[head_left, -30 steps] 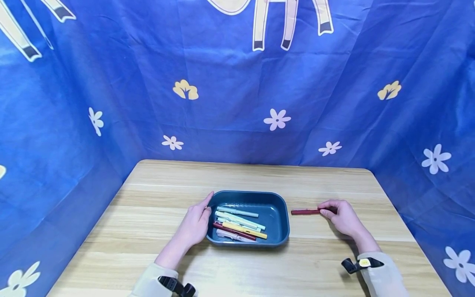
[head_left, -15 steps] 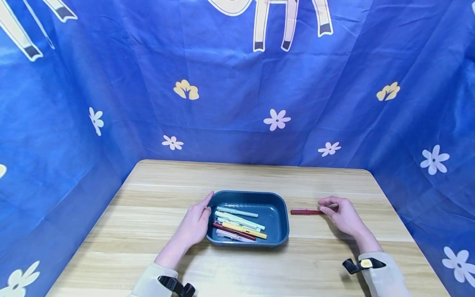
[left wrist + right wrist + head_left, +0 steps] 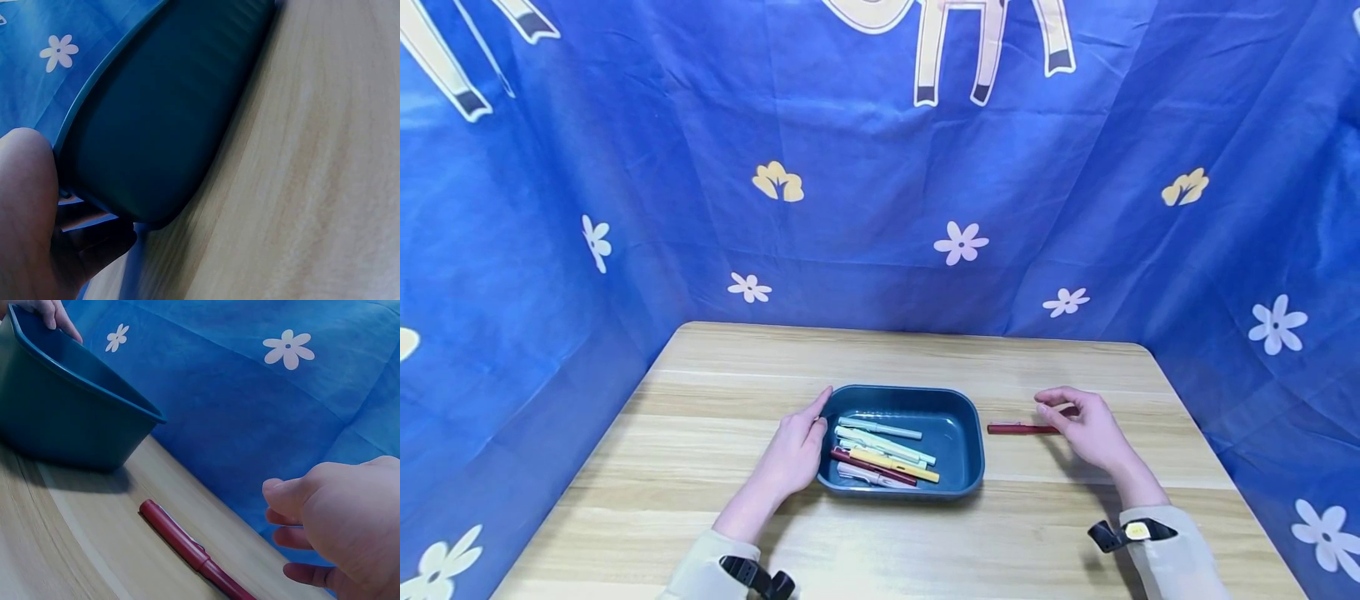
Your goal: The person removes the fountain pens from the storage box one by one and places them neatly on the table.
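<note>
At the table's middle stands a dark teal box with several pens lying in its left half, among them a yellow pen, a pale blue one and a dark red one. My left hand grips the box's left end, thumb at the rim and fingers against the outside wall. To the right of the box, a dark red capped pen lies on the table, its clip showing. Just above that pen's right end hovers my right hand, fingers loosely bent, thumb apart from the pen, holding nothing.
The wooden table has rounded far corners. Blue cloth printed with flowers hangs along its back and both sides. Each sleeve carries a black wrist camera, including the right camera strap.
My right fingers have let go of the dark red pen and lifted slightly up and left, leaving it on the table. My left hand and the box have stayed in place.
</note>
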